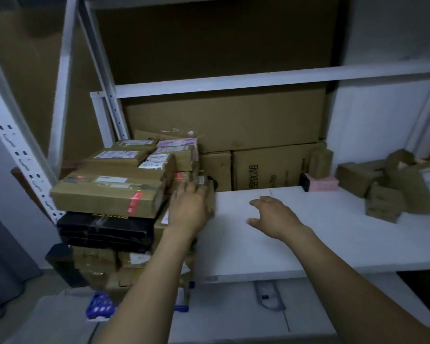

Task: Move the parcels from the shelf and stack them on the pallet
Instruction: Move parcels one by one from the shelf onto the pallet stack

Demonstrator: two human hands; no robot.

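A tall stack of cardboard parcels (109, 192) rises at the left, with a black parcel (104, 229) under a wide brown box. My left hand (189, 207) lies flat with straight fingers against a small brown parcel (210, 194) at the stack's right side. My right hand (273, 217) hovers open, fingers spread, over the white shelf board (308, 244) and holds nothing. Several small brown parcels (382, 189) and a pink box (322, 183) sit on the shelf at the right.
Large cardboard cartons (271, 170) fill the back of the shelf under a white crossbeam (233, 83). White perforated uprights (15, 150) stand at the left. A blue pallet corner (99, 306) shows on the floor below the stack.
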